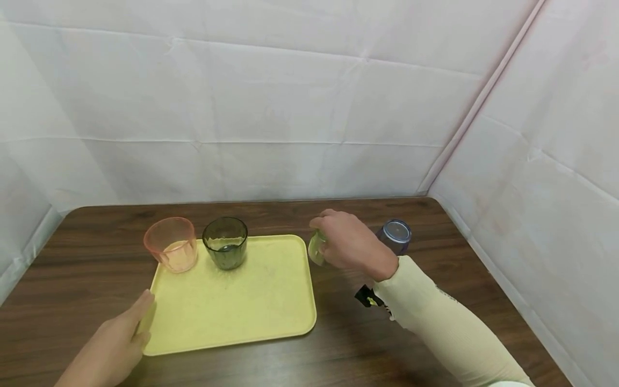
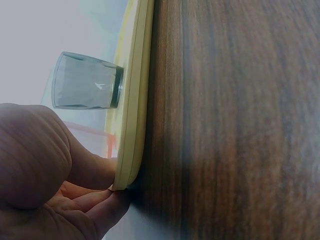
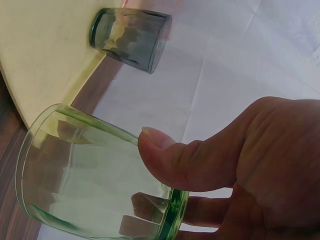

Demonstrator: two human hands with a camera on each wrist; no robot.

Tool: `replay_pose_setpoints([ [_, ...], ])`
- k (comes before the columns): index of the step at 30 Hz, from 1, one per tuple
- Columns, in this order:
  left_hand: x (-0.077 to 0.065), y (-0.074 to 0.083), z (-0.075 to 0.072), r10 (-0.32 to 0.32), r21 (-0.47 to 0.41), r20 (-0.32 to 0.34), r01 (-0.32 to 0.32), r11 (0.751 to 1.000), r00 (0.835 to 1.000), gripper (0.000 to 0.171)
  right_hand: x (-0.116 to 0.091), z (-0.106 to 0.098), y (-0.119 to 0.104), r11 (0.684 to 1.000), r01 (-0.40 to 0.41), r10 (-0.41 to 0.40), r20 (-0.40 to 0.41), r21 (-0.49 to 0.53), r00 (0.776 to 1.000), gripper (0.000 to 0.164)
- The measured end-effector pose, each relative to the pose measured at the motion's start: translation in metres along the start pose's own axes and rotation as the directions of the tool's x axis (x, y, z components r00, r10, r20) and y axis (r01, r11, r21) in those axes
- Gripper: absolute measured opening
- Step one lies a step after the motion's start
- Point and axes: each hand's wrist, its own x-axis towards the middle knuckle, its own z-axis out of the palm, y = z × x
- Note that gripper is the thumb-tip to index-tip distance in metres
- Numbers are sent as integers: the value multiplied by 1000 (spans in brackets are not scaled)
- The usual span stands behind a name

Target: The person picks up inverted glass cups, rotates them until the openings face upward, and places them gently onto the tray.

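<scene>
My left hand (image 1: 112, 339) pinches the left edge of a yellow tray (image 1: 232, 306), thumb on top and fingers beneath in the left wrist view. On the tray's far left stand a pink tumbler (image 1: 170, 242) and a dark grey-green tumbler (image 1: 225, 244), both mouth up. Just past the tray's right edge, my right hand (image 1: 345, 239) grips a clear green tumbler (image 3: 100, 175) near its base. Its mouth points down, and the thumb (image 3: 165, 155) presses its side.
An upside-down dark blue tumbler (image 1: 395, 235) stands on the brown wooden table (image 1: 348, 344), partly behind the right hand. White sheeting (image 1: 271, 97) rises behind the table and along its right side.
</scene>
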Motion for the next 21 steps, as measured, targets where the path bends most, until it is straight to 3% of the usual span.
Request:
replay_pose_setpoints([
  [21, 0, 1, 4, 4, -36, -1, -4, 999, 1000, 70, 13, -8, -20, 999, 44, -44, 41, 7, 998, 44],
])
